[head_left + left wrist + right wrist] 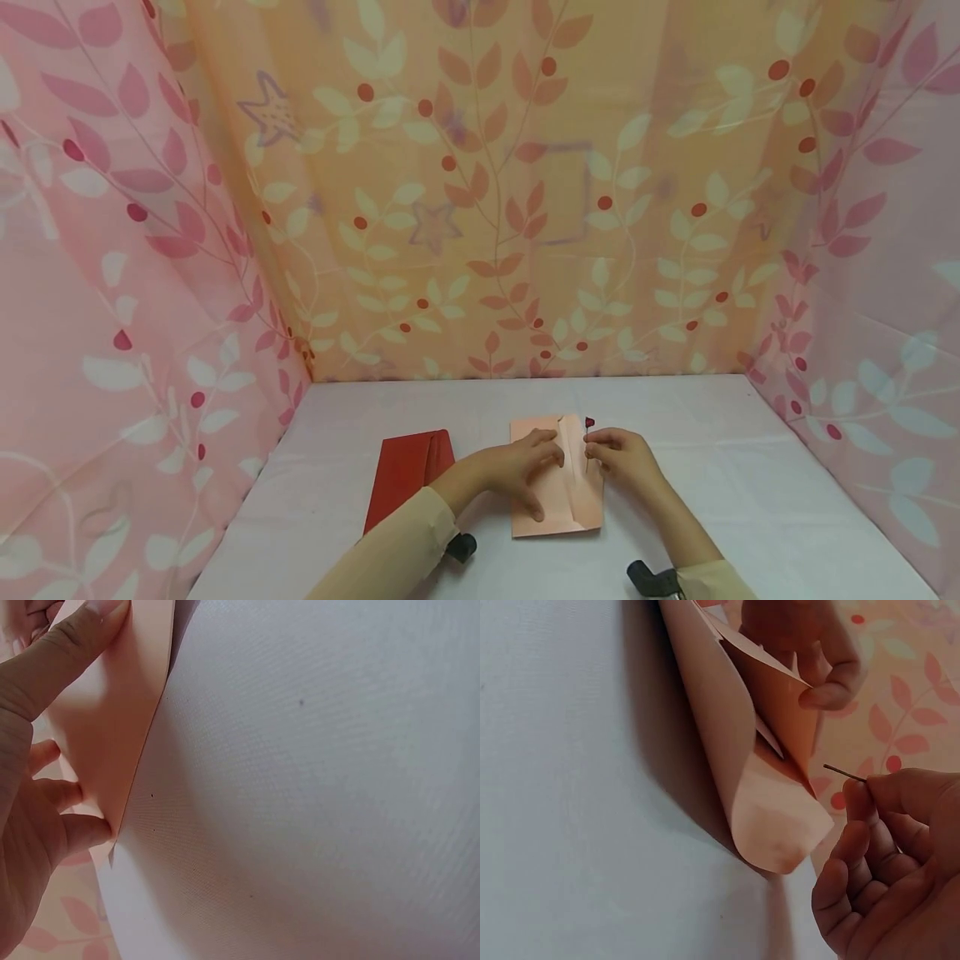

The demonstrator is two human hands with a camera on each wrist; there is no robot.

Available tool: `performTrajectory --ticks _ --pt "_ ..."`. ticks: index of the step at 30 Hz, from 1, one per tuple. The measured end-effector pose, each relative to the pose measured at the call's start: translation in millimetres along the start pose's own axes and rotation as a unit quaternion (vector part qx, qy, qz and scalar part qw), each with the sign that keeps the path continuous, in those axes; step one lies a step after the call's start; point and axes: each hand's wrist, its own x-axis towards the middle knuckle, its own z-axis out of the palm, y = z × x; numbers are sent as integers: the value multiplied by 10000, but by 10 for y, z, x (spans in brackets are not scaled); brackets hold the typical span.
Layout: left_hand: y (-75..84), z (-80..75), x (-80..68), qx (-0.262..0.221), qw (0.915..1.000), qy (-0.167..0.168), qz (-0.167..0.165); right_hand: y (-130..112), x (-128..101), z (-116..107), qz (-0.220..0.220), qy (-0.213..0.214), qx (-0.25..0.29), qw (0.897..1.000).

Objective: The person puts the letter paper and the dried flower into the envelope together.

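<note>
A pale pink envelope (570, 508) lies on the white table (750, 467) in front of me. My left hand (525, 467) rests on it, thumb spread along its left side, fingertips holding up a long folded panel. In the left wrist view the thumb of that hand (30, 787) presses the pink paper (112, 727). My right hand (600, 454) pinches a thin stick with a small red head (588, 422) at the envelope's right edge. The right wrist view shows the stick (844, 774) between finger and thumb of this hand (885, 862), beside the curled-up envelope (772, 817).
A dark red envelope (408, 475) lies to the left of the pink one, partly under my left forearm. Pink and orange leaf-patterned cloth walls (525, 208) close in the table on three sides. Bare white cloth (315, 787) stretches around the envelopes.
</note>
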Motion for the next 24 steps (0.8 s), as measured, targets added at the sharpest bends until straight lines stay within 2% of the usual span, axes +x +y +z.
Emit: performTrajectory --ticks 6,13,24 --pt "5 -8 -7 27 10000 22 45 61 48 136 39 -6 116 9999" --pt "15 -10 -17 21 9999 35 104 106 36 278 326 -49 589 9977" --pt "-55 53 -43 -110 9995 292 106 64 -33 400 159 60 28 9999"
